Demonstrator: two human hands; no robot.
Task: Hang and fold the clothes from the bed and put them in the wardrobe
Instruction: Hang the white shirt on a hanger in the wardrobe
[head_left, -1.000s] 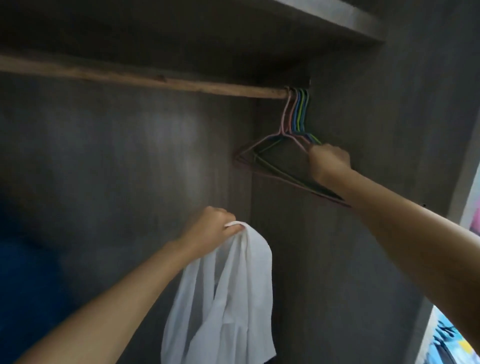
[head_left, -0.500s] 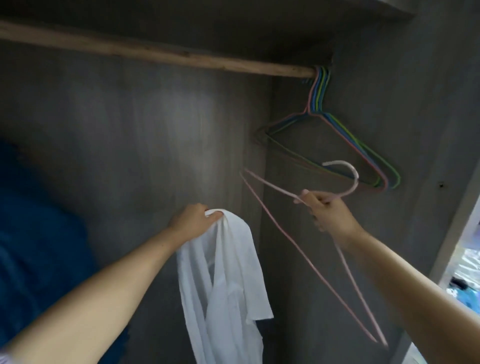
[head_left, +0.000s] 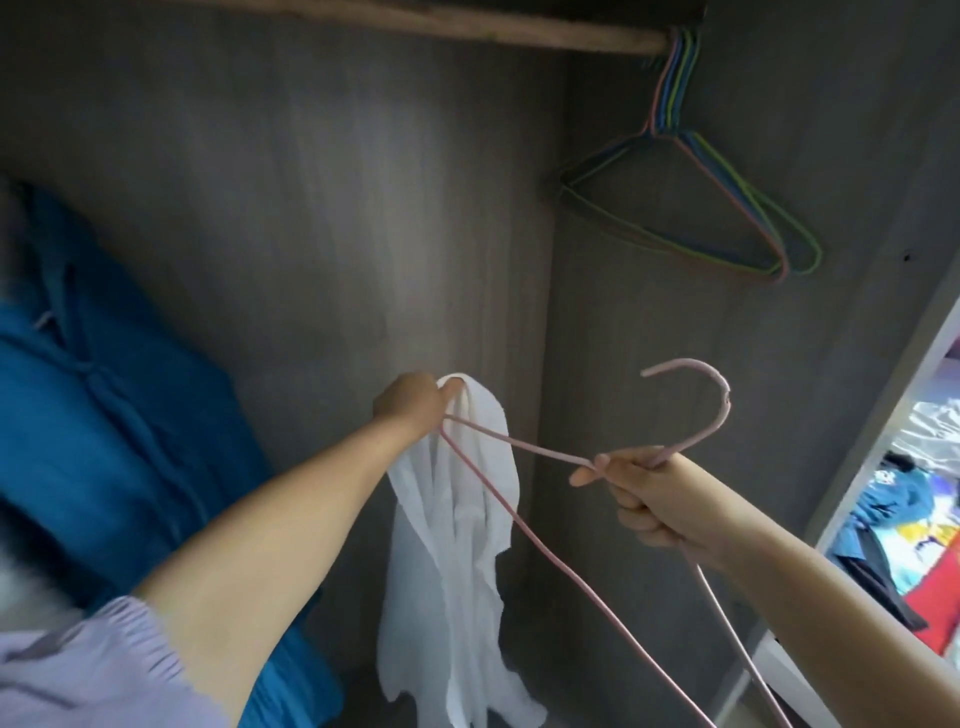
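We are standing at the wardrobe (head_left: 322, 171), looking in under its rail (head_left: 467, 26). A blue garment (head_left: 114, 395) is hanging at the left, and spare hangers (head_left: 691, 202) are bunching at the rail's right end. Our white shirt (head_left: 457, 566) is dangling in mid-air between our arms, inside the wardrobe and not yet on anything. Our left hand (head_left: 410, 402) is gripping it at the top, fingers curled round the bunched cloth. Our right hand (head_left: 639, 493) is pinching the pink hanger (head_left: 524, 441) at its neck, hook up, while one shoulder tip is pressing in at the cloth beside our left hand.

We are judging the risks from here. The shirt is gathered in one fist, so the tip may be catching a fold instead of the neck opening, and the cloth looks thin enough to snag. If we are loosening the left hand before both shoulders are seated, the shirt will likely be sliding off to the wardrobe floor.
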